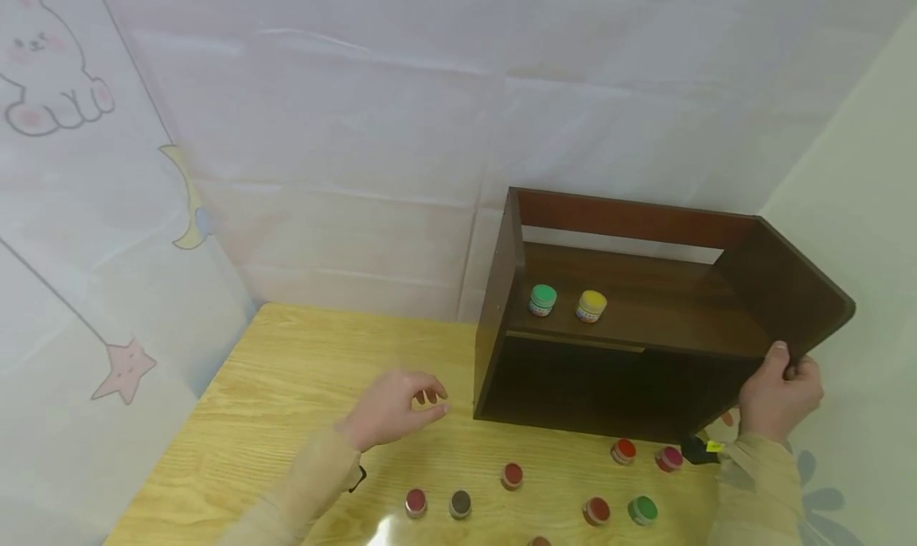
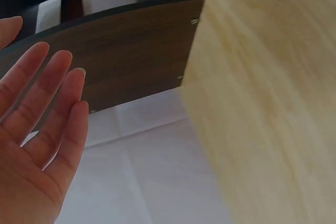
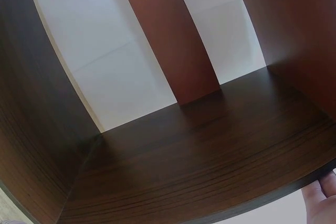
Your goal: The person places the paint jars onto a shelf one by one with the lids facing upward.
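Observation:
A dark brown wooden desktop shelf (image 1: 645, 291) stands on the table, with its open front toward me. At its right side panel (image 1: 788, 283), my right hand (image 1: 781, 395) grips the front edge; in the right wrist view only a few fingers (image 3: 321, 198) show, at the panel's outer side. My left hand (image 1: 397, 407) hangs over the table left of the shelf, holding nothing, its fingers loosely bent and apart from the shelf's left panel (image 2: 131, 51). On the upper board sit a small jar with a green lid (image 1: 543, 300) and one with a yellow lid (image 1: 591, 306).
Several small lidded jars stand on the wood-grain table (image 1: 308, 371) before the shelf, among them a red one (image 1: 624, 451), a dark grey one (image 1: 461, 504) and a green one (image 1: 643, 509). A black item (image 1: 698, 450) lies by my right wrist. Pale printed sheeting (image 1: 358, 132) hangs behind.

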Demonstrator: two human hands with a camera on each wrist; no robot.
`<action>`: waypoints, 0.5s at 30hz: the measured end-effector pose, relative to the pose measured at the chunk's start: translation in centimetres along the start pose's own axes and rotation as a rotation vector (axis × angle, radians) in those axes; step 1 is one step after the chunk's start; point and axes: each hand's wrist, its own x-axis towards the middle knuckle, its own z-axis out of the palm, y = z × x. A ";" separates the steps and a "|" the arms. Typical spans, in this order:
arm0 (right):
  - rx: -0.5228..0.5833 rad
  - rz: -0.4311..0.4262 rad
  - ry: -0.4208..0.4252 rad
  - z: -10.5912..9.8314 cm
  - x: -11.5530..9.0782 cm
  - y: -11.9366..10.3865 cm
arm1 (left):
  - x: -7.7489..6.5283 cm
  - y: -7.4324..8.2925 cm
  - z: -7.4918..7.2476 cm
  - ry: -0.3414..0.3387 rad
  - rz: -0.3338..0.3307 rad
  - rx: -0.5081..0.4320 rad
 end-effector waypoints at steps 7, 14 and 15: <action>-0.010 -0.010 0.003 0.1 0.0 0.2 | -2.6 -0.9 2.1 -0.123 -0.023 0.037; 0.002 -0.005 0.005 0.1 0.0 0.0 | -5.6 -1.5 3.7 -0.245 -0.025 0.024; 0.005 -0.001 0.004 0.1 0.0 0.0 | -6.0 -1.5 3.8 -0.262 -0.025 0.014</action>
